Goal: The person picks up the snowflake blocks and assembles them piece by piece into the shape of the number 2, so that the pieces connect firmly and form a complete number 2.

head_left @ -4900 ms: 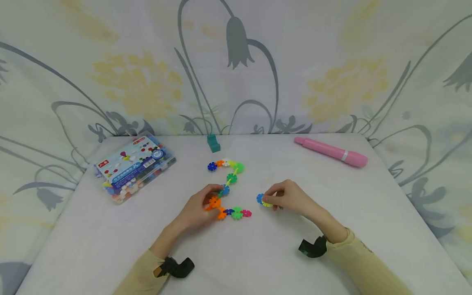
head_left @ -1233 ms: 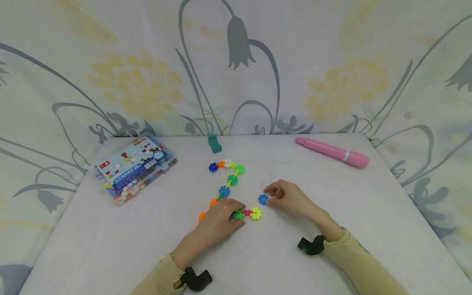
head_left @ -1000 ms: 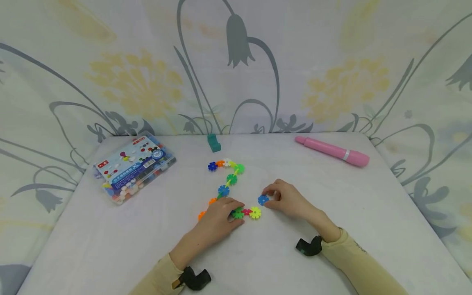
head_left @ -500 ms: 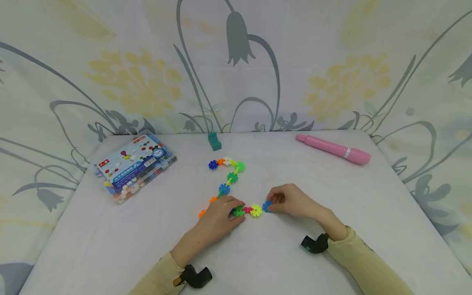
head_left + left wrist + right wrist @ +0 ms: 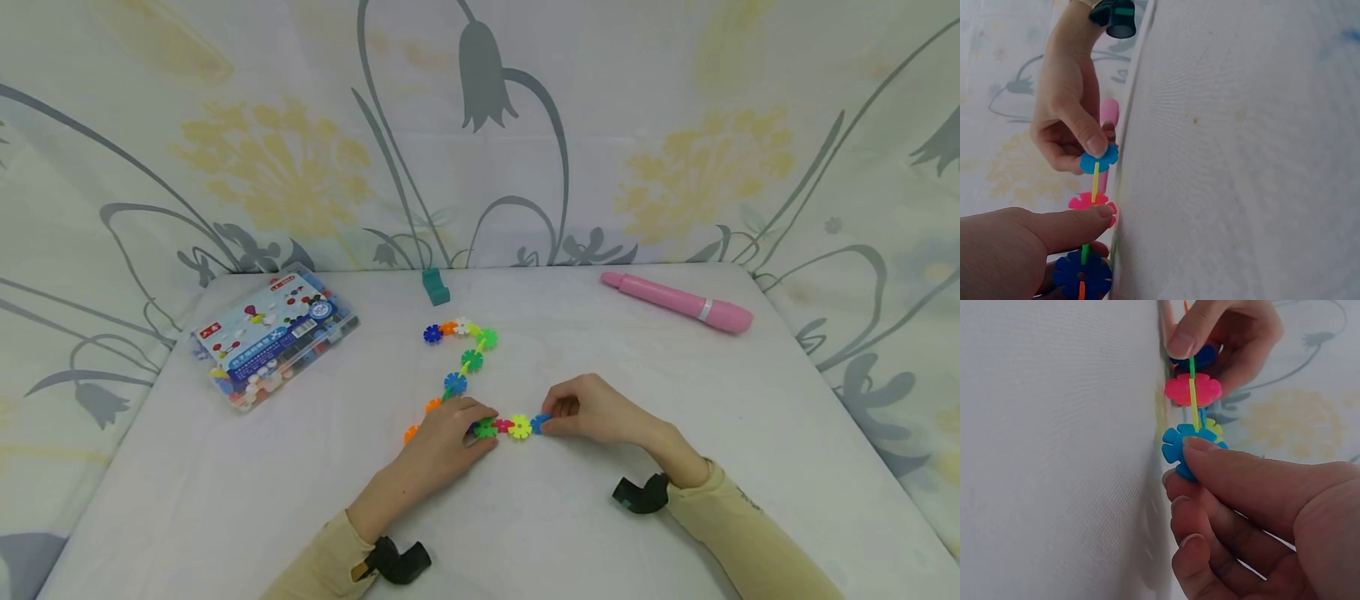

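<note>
While the left hand (image 5: 448, 433) presses the near end of the snowflake-disc chain (image 5: 468, 367) flat against the table (image 5: 675, 517), fingers curled over the green disc (image 5: 485, 429), the right hand (image 5: 592, 410) pinches a light-blue disc (image 5: 538, 423) between thumb and forefinger and holds it against the yellow disc (image 5: 519, 427) at the chain's free end, near the middle of the table and toward its near edge. The wrist views show the light-blue disc (image 5: 1099, 159) standing crosswise to the thin edge of the yellow piece, with the pink disc (image 5: 1186, 389) next along. To seat the joint well, it seems best to line up one notch of the light-blue disc with a notch of the yellow one and push straight along the chain, not downward, while the left hand braces the neighbouring discs so the links already made do not buckle or pop apart. Elsewhere lie a clear parts box (image 5: 273, 337) by the left edge, a pink marker (image 5: 675, 302) near the far right corner, and a small teal block (image 5: 435, 287) at the far edge.
</note>
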